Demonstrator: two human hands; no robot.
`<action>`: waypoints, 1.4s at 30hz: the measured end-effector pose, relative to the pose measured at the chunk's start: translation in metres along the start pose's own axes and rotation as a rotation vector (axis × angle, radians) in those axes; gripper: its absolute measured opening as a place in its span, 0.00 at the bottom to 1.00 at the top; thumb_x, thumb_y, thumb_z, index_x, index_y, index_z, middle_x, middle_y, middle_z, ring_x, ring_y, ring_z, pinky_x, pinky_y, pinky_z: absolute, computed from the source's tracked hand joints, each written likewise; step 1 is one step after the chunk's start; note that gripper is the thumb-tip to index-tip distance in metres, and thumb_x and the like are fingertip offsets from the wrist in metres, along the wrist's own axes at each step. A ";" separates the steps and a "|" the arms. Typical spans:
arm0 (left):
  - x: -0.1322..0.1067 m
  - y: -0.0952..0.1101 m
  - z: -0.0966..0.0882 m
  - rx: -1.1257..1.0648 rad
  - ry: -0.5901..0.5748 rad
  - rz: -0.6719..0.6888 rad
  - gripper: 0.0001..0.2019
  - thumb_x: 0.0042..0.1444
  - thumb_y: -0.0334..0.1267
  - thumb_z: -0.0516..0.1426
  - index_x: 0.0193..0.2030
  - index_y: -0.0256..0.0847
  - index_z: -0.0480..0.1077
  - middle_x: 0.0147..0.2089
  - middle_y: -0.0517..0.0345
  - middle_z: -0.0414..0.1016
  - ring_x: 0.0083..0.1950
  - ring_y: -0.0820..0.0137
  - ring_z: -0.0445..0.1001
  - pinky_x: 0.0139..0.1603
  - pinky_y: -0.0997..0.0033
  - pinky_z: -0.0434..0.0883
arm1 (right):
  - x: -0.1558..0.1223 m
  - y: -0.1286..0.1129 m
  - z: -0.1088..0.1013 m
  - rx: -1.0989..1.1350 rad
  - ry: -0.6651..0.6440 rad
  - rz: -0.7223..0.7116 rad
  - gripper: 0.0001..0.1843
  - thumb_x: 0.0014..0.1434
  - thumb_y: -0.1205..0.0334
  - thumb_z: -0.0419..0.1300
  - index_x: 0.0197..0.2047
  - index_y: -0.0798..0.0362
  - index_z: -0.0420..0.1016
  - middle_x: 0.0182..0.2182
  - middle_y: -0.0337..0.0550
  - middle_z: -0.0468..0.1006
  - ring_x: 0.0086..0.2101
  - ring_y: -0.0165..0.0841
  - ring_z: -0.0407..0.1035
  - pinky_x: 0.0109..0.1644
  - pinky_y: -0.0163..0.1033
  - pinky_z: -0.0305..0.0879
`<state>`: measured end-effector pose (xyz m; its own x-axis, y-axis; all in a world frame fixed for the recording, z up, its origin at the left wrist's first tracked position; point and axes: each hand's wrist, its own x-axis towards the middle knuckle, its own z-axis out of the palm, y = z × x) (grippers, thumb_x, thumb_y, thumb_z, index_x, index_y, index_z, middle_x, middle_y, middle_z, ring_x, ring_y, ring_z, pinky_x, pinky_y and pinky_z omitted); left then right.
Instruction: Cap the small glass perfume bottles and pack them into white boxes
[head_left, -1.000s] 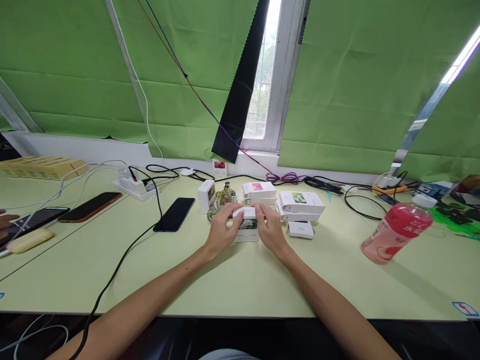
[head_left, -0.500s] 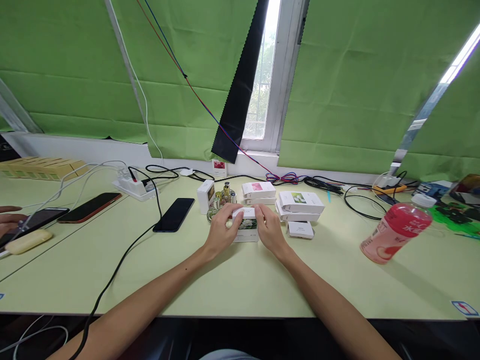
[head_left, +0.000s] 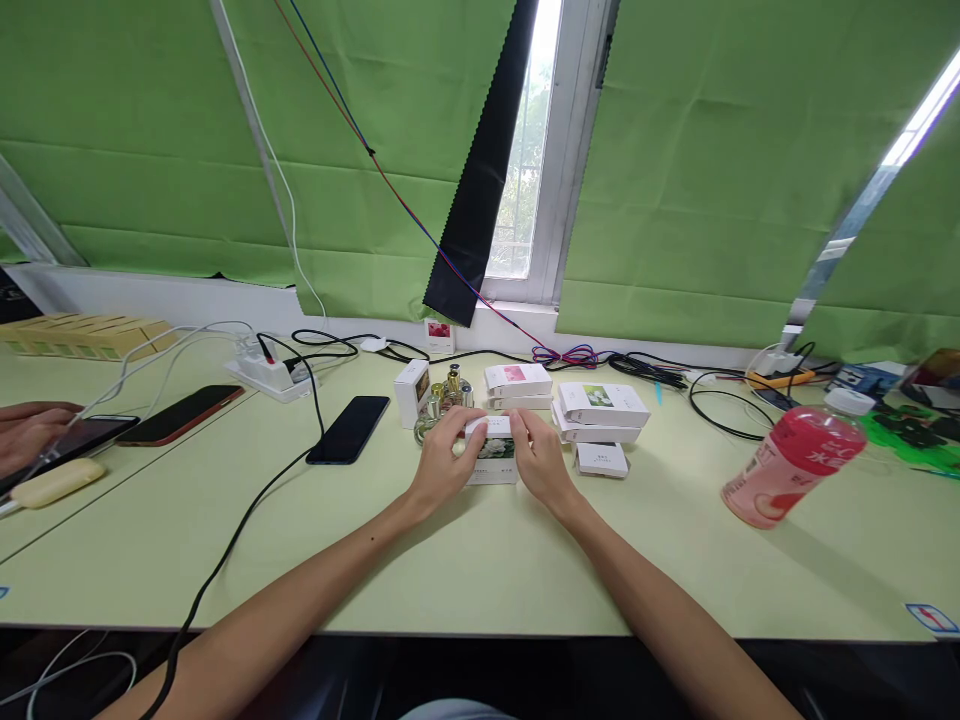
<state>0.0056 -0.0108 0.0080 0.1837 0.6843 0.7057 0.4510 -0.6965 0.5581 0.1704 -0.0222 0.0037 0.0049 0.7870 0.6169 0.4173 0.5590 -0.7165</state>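
A small white box with a green flower picture (head_left: 495,452) rests on the pale green table (head_left: 480,570) in front of me. My left hand (head_left: 444,462) grips its left end and my right hand (head_left: 538,460) grips its right end, fingers curled over the top. Just behind the box stand small perfume bottles (head_left: 447,392) and an upright white box (head_left: 412,391). To the right lie stacked white boxes (head_left: 600,408) and a smaller one (head_left: 602,459).
A black phone (head_left: 349,428) lies left of my hands, crossed by a black cable (head_left: 247,515). A red-cased phone (head_left: 180,412) and power strip (head_left: 271,372) sit farther left. Another person's hand (head_left: 26,432) touches a phone at the left edge. A pink bottle (head_left: 795,455) leans at right.
My hands and the box stay put. The other person's hand at the left edge has moved further in over the phone.
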 end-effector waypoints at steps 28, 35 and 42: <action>0.002 0.000 -0.001 -0.017 -0.047 -0.013 0.16 0.70 0.45 0.52 0.49 0.41 0.78 0.46 0.52 0.79 0.47 0.65 0.77 0.47 0.66 0.74 | 0.002 0.000 0.000 0.010 -0.024 0.022 0.24 0.74 0.50 0.44 0.42 0.51 0.78 0.37 0.45 0.80 0.38 0.37 0.72 0.43 0.39 0.65; 0.002 0.001 -0.001 -0.005 -0.034 -0.005 0.15 0.70 0.45 0.52 0.49 0.41 0.78 0.45 0.51 0.80 0.47 0.64 0.77 0.47 0.65 0.75 | 0.000 -0.001 -0.001 0.002 -0.041 0.035 0.23 0.74 0.50 0.43 0.38 0.50 0.75 0.32 0.42 0.77 0.34 0.35 0.70 0.38 0.38 0.63; 0.002 -0.001 0.001 -0.012 -0.040 -0.006 0.15 0.70 0.45 0.52 0.49 0.41 0.77 0.47 0.51 0.81 0.48 0.64 0.78 0.47 0.66 0.74 | 0.000 0.000 0.000 -0.036 -0.037 0.019 0.24 0.75 0.51 0.42 0.37 0.50 0.74 0.33 0.42 0.76 0.36 0.36 0.70 0.40 0.39 0.63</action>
<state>0.0063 -0.0086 0.0082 0.2156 0.6965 0.6844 0.4419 -0.6946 0.5677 0.1707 -0.0225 0.0038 -0.0205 0.8070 0.5902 0.4497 0.5347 -0.7154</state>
